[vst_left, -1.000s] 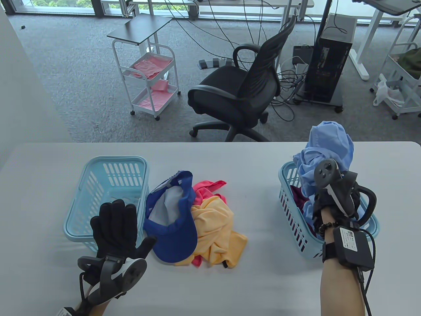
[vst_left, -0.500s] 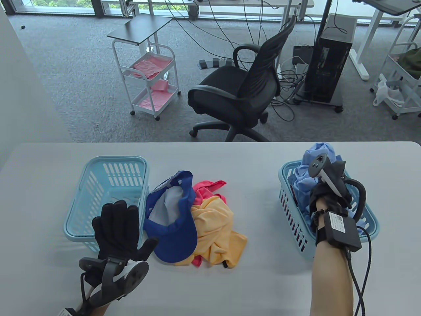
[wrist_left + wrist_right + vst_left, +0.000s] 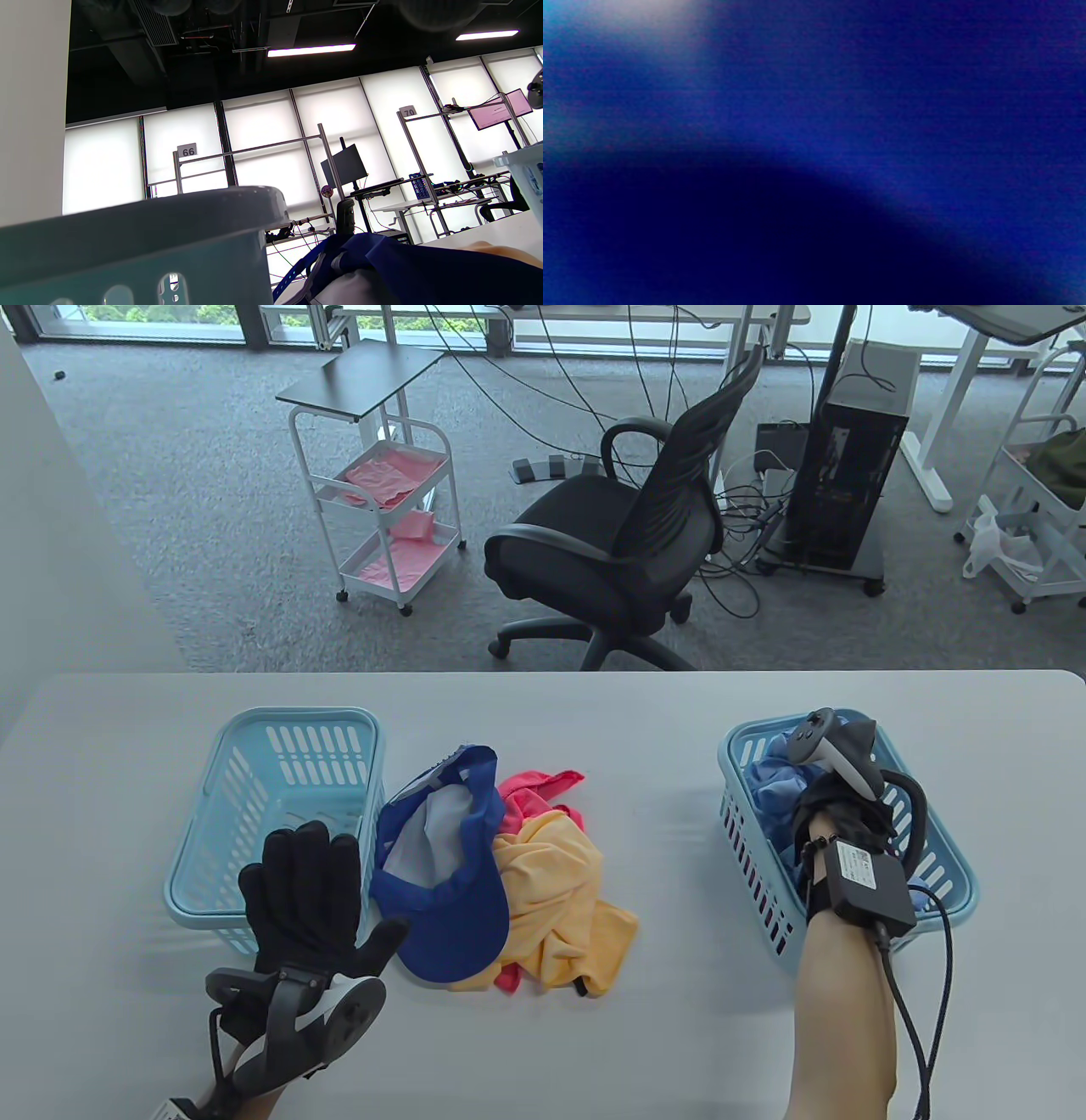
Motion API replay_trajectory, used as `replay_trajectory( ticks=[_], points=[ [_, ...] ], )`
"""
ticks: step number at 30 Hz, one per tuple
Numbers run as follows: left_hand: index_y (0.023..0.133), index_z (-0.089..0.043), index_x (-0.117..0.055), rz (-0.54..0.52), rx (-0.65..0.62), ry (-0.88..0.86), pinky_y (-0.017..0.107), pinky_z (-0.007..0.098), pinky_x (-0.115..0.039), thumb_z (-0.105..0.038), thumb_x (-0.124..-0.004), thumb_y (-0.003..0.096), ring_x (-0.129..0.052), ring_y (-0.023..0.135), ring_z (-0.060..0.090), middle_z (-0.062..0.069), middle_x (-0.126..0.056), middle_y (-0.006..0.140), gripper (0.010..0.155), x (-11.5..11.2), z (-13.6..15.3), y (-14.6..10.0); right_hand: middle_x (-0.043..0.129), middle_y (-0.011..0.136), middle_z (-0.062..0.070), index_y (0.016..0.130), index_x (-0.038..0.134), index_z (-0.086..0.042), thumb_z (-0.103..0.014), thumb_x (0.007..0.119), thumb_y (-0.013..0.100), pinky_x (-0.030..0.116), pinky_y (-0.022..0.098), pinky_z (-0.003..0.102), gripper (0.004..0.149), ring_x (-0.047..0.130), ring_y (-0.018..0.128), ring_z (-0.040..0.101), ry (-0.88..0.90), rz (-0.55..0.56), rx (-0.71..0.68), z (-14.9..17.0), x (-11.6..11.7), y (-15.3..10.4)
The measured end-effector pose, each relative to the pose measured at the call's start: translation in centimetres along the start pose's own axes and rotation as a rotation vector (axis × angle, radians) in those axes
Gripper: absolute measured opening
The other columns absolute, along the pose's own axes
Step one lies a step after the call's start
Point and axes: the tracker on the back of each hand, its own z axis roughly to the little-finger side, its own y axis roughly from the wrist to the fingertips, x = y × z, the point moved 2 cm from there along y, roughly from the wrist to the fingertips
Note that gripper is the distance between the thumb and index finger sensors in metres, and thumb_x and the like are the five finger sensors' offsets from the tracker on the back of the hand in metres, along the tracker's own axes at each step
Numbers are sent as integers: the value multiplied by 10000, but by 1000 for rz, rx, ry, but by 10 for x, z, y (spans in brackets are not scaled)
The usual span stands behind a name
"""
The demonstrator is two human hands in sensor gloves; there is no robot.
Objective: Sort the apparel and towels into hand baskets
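Observation:
My right hand [image 3: 836,810] is down inside the right light-blue basket [image 3: 731,748], on a light blue garment [image 3: 768,791] that lies crumpled in it. Its fingers are hidden under the tracker, and the right wrist view shows only blurred blue cloth. My left hand [image 3: 297,891] is open with spread fingers, at the front right corner of the left light-blue basket [image 3: 293,718], which holds nothing. Between the baskets lie a blue cap [image 3: 458,899], a yellow garment [image 3: 551,891] and a pink garment [image 3: 534,789]. The cap [image 3: 403,271] and the left basket's rim [image 3: 127,237] show in the left wrist view.
The baskets and the pile sit on a white table [image 3: 662,1052]. A black office chair [image 3: 619,543] and a white trolley [image 3: 382,517] stand on the floor beyond the far edge.
My right hand has come down from above the right basket into it, taking the light blue garment down with it. My left hand has hardly moved.

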Motion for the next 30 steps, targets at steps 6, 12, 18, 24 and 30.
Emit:
replay_trajectory(
  ticks=[6,12,18,24,30],
  points=[
    [1153,-34,-135,3,-1,0,715,782,-439,-658,-572,533,-376,1073,655,357,-240,1190,982,0,0,0,796,904,295,1006,660,-183,-186,867,476,877,474,541,568,958,662,474,-19,-49,-2,-2,12,7],
    [1153,-32,-135,5,1,0,715,782,-439,-659,-572,533,-375,1073,656,358,-240,1190,983,0,0,1,715,974,307,1040,611,-135,-259,900,477,801,548,610,645,874,767,522,-17,-31,-28,-2,5,-1],
    [1152,-34,-135,8,2,-1,716,781,-439,-657,-572,534,-375,1073,654,356,-239,1190,981,0,1,1,659,1013,315,1040,632,-82,-315,942,444,740,591,659,711,815,827,548,61,35,-87,1,-15,-15],
    [1152,-36,-135,12,8,1,717,780,-440,-657,-572,533,-377,1074,654,356,-238,1191,980,-1,2,2,636,1029,316,1039,634,-76,-340,935,442,710,608,683,718,786,852,560,84,101,-147,-1,-34,-31],
    [1152,-35,-135,15,15,1,716,780,-441,-657,-573,534,-378,1074,652,358,-241,1190,980,-1,3,2,631,1038,307,1032,649,-78,-356,931,439,690,616,701,713,765,868,570,95,195,-208,-4,-61,-55]
  ],
)
